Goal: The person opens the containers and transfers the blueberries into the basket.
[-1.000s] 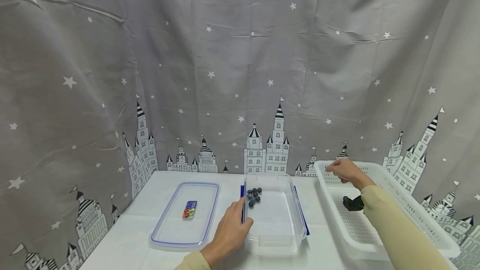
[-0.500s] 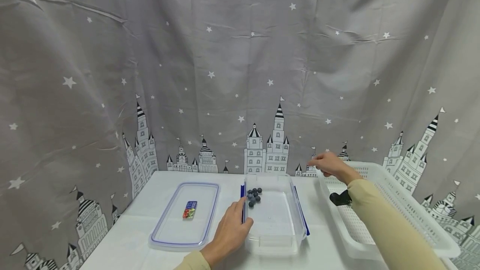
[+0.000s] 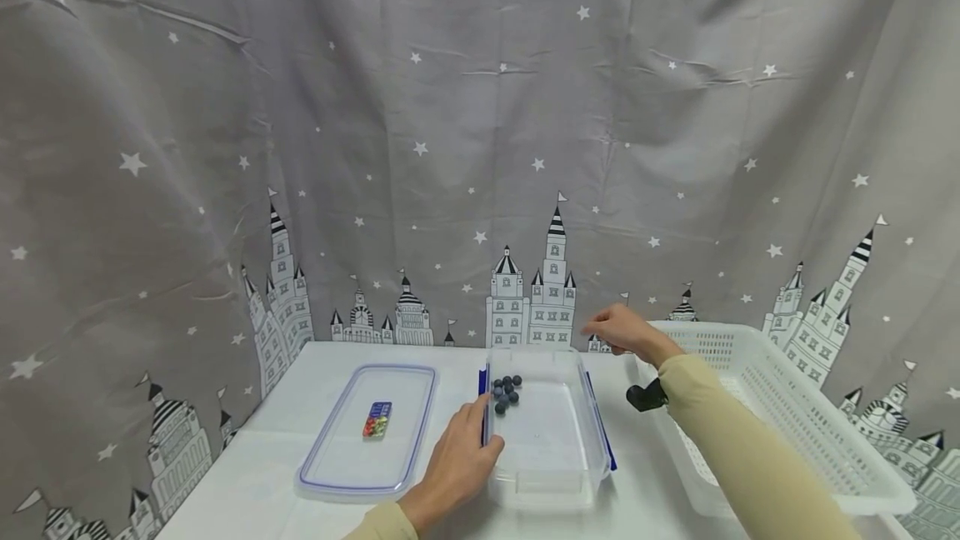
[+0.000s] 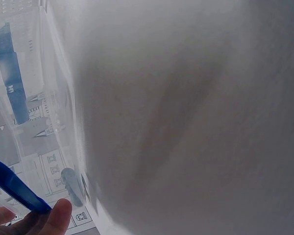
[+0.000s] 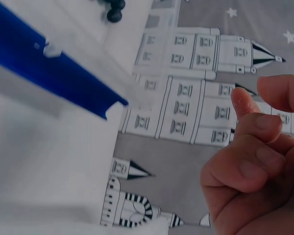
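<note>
A clear plastic food container with blue side clasps stands at mid-table. Several blueberries lie clustered inside its left part. My left hand grips the container's left side; in the left wrist view its fingers are at the blue clasp. My right hand is in the air just beyond the container's far right corner. In the right wrist view, the fingers of the right hand are curled and the thumb is near the index finger. No object shows between them, but a small one could be hidden.
The container's lid, clear with a blue seal and a coloured label, lies flat on the left of the white table. A white perforated basket stands on the right. Behind hangs a grey curtain with stars and castles.
My right hand has moved left from over the basket toward the container's far right corner. The left hand, container, lid and blueberries keep their places.
</note>
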`<state>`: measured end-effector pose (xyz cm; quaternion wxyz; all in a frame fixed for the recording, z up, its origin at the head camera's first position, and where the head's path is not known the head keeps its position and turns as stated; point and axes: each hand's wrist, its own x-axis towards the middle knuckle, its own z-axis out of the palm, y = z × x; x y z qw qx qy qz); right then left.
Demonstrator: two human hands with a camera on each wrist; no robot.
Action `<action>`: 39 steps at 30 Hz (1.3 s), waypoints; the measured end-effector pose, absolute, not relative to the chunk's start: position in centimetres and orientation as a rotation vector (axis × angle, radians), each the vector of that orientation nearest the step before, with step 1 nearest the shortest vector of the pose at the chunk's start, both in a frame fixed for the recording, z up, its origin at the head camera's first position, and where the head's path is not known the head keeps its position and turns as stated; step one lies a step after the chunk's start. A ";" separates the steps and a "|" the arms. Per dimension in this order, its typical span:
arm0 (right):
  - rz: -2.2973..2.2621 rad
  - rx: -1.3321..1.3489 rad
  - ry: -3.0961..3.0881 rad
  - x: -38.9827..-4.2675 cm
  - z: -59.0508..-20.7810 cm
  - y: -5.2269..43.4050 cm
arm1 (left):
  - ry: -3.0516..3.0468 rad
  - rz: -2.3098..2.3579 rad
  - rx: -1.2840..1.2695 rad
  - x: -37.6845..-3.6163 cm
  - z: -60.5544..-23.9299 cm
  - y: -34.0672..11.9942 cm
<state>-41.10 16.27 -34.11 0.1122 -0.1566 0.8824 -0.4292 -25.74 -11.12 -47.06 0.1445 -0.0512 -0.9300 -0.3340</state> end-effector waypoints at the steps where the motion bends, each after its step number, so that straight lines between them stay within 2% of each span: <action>1: -1.268 -0.462 2.581 -41.1 -34.2 16.0 | -2.677 -0.961 -0.149 -25.7 -47.1 -11.1; 19: -1.381 -0.413 2.455 -42.0 -37.8 10.1 | -2.680 -0.956 -0.156 -25.3 -46.7 -11.1; 28: -1.373 -0.451 2.425 -41.6 -38.7 7.9 | -2.688 -0.950 -0.150 -25.3 -46.7 -10.9; 39: -1.472 -0.373 2.344 -41.3 -40.7 5.6 | -2.708 -0.955 -0.118 -25.4 -46.7 -10.9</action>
